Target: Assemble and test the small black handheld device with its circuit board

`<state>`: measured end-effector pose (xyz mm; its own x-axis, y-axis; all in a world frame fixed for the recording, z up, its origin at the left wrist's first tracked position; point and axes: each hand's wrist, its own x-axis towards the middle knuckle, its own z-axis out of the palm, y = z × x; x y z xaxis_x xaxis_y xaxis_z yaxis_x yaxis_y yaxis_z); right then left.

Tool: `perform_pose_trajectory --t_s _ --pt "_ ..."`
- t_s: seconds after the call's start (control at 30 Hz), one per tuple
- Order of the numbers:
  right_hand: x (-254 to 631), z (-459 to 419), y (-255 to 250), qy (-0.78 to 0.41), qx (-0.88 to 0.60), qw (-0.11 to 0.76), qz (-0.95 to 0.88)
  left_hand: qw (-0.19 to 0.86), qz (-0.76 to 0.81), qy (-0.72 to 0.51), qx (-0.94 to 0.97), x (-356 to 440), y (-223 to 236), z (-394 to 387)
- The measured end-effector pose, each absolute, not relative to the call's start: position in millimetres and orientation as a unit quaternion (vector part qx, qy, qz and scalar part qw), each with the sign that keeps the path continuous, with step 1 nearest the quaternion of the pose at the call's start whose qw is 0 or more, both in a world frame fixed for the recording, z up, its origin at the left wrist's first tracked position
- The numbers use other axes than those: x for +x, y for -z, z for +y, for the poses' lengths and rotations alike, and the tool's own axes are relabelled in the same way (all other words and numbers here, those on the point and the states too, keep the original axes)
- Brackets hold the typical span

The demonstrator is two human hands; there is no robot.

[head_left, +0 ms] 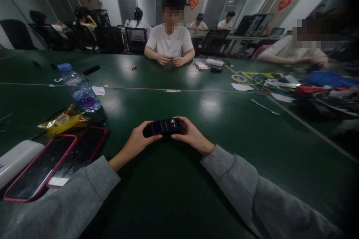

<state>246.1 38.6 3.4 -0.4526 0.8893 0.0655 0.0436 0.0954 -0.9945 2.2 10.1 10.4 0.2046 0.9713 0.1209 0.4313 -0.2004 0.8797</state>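
Note:
A small black box-shaped device (164, 126) with a white label at its right end rests between my two hands above the dark green table (179, 194). My left hand (140, 138) grips its left end, thumb along the near edge. The right end is gripped by my right hand (190, 134), fingers curled behind it. Both arms wear grey sleeves.
To my left lie two red-cased phones (84, 153), a white box (15, 158), a yellow snack packet (63, 121) and a water bottle (80, 89). A metal tool (263, 106) and a cluttered pile (308, 89) lie right. A person in white (169, 41) sits opposite.

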Motion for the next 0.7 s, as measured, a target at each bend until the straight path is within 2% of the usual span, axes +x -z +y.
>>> perform_pose_trajectory --t_s 0.23,0.7 --pt "253.2 36.9 -11.2 -0.423 -0.385 0.353 -0.741 0.355 0.522 -0.336 0.699 3.0 -13.8 10.9" --pt "251.9 36.0 -7.8 -0.429 -0.403 0.362 -0.723 0.366 0.513 -0.348 0.694 4.2 -10.3 12.7"
